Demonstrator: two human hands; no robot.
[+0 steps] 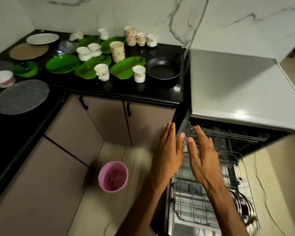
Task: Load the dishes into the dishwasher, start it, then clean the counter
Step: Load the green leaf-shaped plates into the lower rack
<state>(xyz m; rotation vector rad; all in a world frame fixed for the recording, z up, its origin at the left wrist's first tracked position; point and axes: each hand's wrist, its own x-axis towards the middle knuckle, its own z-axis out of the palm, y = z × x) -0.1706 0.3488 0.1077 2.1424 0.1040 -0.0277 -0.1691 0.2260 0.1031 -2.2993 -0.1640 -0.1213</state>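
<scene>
Above dishwasher rack (203, 193): left hand (169, 150), right hand (203, 155) flat, grip fully open, holding nothing.

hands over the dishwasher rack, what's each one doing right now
Left hand: open, fingers straight, holding nothing.
Right hand: open, fingers straight, holding nothing, above the dishwasher rack.

White marble wall (143, 12) with grey veins rises behind the black corner desk (160, 94). Below the desk stand taupe cabinet doors (107, 116) with black handles, above what looks like beige floor (134, 157).
</scene>
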